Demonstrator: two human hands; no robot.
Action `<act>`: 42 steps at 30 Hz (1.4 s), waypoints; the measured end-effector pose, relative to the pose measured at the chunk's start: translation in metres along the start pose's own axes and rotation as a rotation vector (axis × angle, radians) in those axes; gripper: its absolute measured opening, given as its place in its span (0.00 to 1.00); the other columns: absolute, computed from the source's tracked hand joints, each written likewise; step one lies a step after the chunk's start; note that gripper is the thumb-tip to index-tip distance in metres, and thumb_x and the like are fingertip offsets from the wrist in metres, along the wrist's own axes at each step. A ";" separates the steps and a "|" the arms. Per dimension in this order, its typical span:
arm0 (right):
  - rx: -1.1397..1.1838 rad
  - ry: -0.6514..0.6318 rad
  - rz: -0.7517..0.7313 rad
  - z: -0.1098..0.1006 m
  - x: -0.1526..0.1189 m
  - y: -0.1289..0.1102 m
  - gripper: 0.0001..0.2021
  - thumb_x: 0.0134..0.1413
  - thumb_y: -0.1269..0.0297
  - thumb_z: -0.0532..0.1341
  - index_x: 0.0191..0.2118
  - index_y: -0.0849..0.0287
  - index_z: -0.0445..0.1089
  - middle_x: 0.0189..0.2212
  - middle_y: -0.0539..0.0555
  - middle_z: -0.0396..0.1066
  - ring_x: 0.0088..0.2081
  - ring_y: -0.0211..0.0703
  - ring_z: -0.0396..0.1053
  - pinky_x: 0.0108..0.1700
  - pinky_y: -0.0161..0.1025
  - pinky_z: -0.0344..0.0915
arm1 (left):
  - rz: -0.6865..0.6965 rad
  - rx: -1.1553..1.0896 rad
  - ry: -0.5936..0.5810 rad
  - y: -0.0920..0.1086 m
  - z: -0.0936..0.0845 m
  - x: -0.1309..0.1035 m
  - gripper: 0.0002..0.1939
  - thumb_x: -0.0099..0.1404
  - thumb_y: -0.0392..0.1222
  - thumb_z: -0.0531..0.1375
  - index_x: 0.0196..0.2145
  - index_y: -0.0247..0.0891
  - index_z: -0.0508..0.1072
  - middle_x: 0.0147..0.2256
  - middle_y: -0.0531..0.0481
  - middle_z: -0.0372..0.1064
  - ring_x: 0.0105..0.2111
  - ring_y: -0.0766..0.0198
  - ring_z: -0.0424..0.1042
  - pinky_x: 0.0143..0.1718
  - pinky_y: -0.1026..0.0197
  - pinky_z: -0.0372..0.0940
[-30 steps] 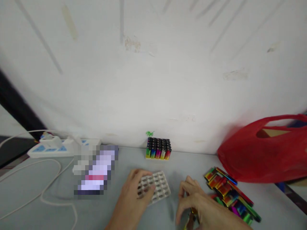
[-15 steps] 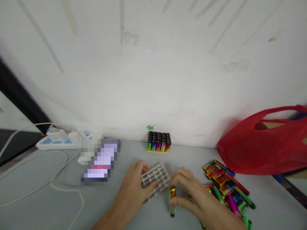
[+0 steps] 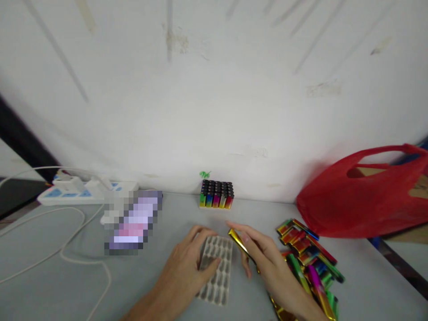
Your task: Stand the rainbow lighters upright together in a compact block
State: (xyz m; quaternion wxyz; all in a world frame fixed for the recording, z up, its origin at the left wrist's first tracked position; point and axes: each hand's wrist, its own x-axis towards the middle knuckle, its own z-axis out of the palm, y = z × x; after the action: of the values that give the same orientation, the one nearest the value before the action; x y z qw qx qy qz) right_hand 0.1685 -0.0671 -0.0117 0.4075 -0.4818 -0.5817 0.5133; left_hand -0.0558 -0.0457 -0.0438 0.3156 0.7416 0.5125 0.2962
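Observation:
My left hand grips the left side of a pale tray with rows of hollows; the thumb lies across its top. The hollows that show hold nothing. To the right, my right hand has its fingers closed on a shiny gold lighter, which slants up and left near the tray's upper right corner. Beside and partly under the right wrist lies a heap of colourful metallic lighters.
Against the wall stands a block of upright lighters. A red bag sits at the right. At the left are a pixelated phone, a white power strip and loose white cables.
The tray has turned so its long side points toward me and sits lower. My right hand now tilts the lighter, which stood upright before, and has risen slightly. The whole view has shifted a little.

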 end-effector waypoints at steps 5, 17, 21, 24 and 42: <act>0.148 0.068 -0.001 0.005 0.008 0.009 0.26 0.66 0.40 0.71 0.53 0.59 0.83 0.26 0.46 0.67 0.23 0.36 0.61 0.28 0.36 0.57 | -0.017 -0.071 -0.014 0.000 0.002 -0.002 0.20 0.67 0.38 0.68 0.56 0.47 0.80 0.48 0.51 0.78 0.25 0.62 0.73 0.34 0.58 0.67; 0.322 0.013 0.140 0.007 0.008 0.022 0.26 0.40 0.46 0.86 0.41 0.58 0.86 0.34 0.55 0.84 0.34 0.47 0.77 0.40 0.41 0.73 | -0.064 -0.139 -0.006 0.000 0.003 -0.003 0.29 0.60 0.28 0.62 0.57 0.45 0.79 0.46 0.50 0.77 0.30 0.60 0.75 0.38 0.59 0.69; 0.273 0.029 0.147 0.010 0.006 0.016 0.25 0.45 0.43 0.84 0.40 0.59 0.87 0.29 0.53 0.80 0.27 0.39 0.67 0.32 0.36 0.64 | -0.069 -0.130 -0.013 0.000 0.003 -0.004 0.27 0.62 0.29 0.62 0.57 0.45 0.79 0.46 0.49 0.75 0.30 0.60 0.74 0.36 0.59 0.69; 0.290 0.050 0.159 0.010 0.004 0.011 0.23 0.48 0.43 0.82 0.40 0.58 0.88 0.27 0.52 0.78 0.27 0.38 0.63 0.30 0.35 0.60 | -0.045 -0.116 -0.013 0.000 0.004 -0.005 0.22 0.66 0.32 0.62 0.56 0.46 0.80 0.46 0.48 0.75 0.33 0.58 0.75 0.36 0.58 0.69; 0.348 0.112 0.071 0.007 0.008 0.016 0.23 0.68 0.39 0.69 0.37 0.56 0.71 0.22 0.42 0.61 0.22 0.35 0.53 0.25 0.34 0.52 | 0.068 0.035 0.287 -0.009 0.007 -0.005 0.19 0.73 0.41 0.65 0.60 0.47 0.73 0.54 0.45 0.76 0.56 0.43 0.74 0.61 0.37 0.67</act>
State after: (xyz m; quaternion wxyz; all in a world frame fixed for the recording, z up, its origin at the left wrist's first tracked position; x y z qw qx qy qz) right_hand 0.1622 -0.0608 -0.0283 0.4982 -0.4522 -0.4432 0.5924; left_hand -0.0574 -0.0487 -0.0560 0.2158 0.7138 0.5322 0.4008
